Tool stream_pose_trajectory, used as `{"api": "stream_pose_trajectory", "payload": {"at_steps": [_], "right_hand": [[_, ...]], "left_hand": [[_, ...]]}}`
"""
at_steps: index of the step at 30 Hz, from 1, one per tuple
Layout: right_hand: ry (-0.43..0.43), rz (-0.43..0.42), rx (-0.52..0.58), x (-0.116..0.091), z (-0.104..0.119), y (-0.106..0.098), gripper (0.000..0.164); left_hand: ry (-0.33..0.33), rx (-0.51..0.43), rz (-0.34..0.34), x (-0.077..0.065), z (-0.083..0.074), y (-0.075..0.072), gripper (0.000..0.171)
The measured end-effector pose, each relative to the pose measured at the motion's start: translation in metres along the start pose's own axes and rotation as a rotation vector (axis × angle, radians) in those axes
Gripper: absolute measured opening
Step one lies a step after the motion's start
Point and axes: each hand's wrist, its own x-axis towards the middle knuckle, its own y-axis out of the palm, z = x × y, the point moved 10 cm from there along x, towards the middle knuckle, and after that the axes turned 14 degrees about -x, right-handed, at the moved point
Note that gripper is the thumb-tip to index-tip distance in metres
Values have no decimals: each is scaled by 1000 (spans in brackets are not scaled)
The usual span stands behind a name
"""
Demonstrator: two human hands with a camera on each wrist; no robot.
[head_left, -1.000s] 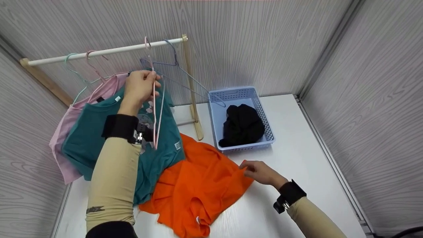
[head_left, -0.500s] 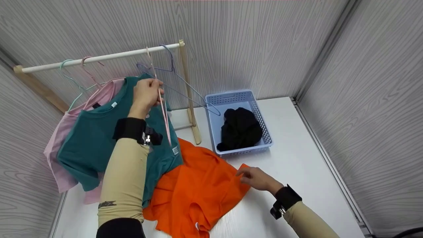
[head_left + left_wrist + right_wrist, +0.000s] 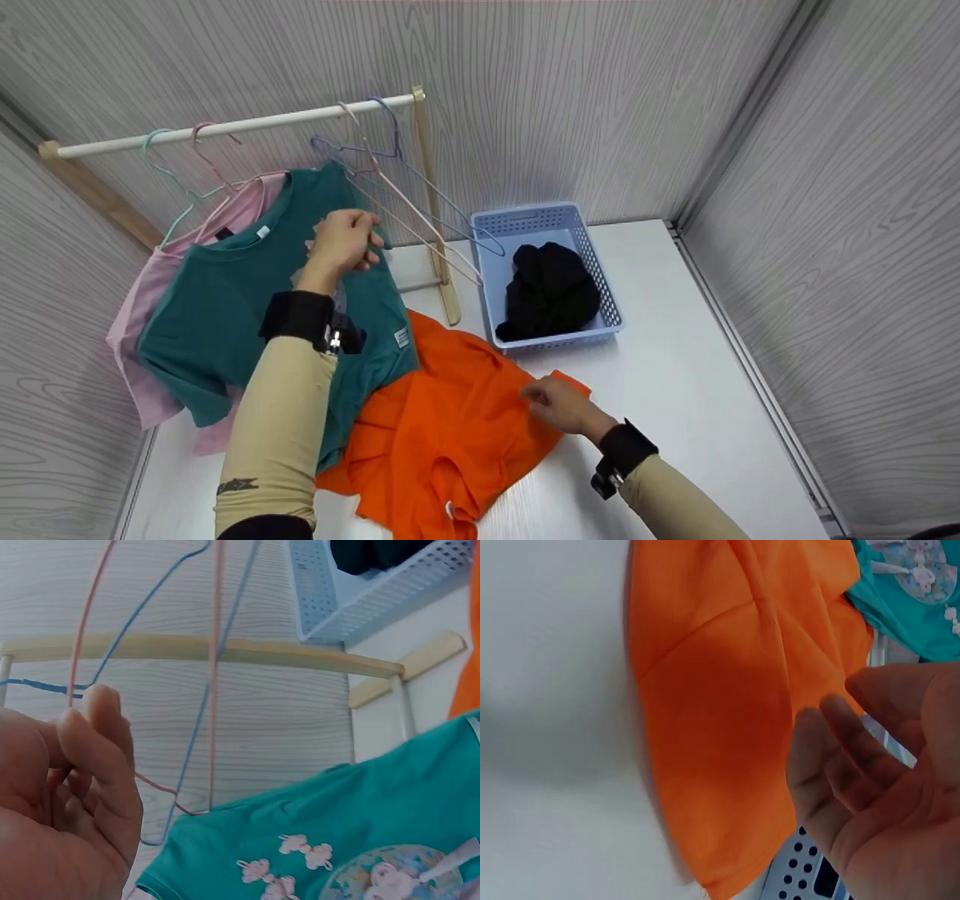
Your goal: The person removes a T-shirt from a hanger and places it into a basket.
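Note:
My left hand [image 3: 346, 238], fingers loosely curled and holding nothing, hovers in front of the teal T-shirt [image 3: 232, 300] on the rack. A pink hanger [image 3: 214, 675] hangs bare from the bar, just beyond that hand; in the left wrist view one of its wires passes behind the fingertips. Beside it hangs a bare blue-purple hanger [image 3: 436, 189]. My right hand [image 3: 561, 405] is over an orange T-shirt [image 3: 465, 412] spread on the table. Its bent fingers and thumb stand apart with no cloth between them in the right wrist view [image 3: 885, 772].
The clothes rack's white bar [image 3: 285, 120] runs across the back left. Behind the teal shirt hangs a pink shirt [image 3: 142, 367], near a mint hanger [image 3: 178, 217]. A blue basket [image 3: 484, 300] with black cloth [image 3: 553, 292] stands right of the rack, against the back wall.
My left hand has let go of the pink hanger and moved down from it; the hanger has swung out to the right. The right hand has shifted slightly left over the orange T-shirt.

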Motion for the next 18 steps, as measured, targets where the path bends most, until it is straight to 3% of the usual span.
{"api": "stream_pose_trajectory", "payload": {"at_steps": [3, 5, 10, 14, 18], "right_hand": [[81, -43, -41, 14, 10, 5, 34], [142, -25, -41, 22, 16, 14, 44], [235, 159, -89, 35, 37, 61, 72], [313, 310, -216, 33, 50, 103, 86], [333, 306, -433, 33, 57, 126, 98]], "left_hand": [[-43, 60, 71, -10, 25, 9, 38], [-73, 94, 106, -18, 43, 14, 37], [-108, 153, 155, -39, 83, 24, 34], [-136, 182, 195, -54, 107, 34, 32], [-149, 167, 204, -62, 121, 39, 32]]}}
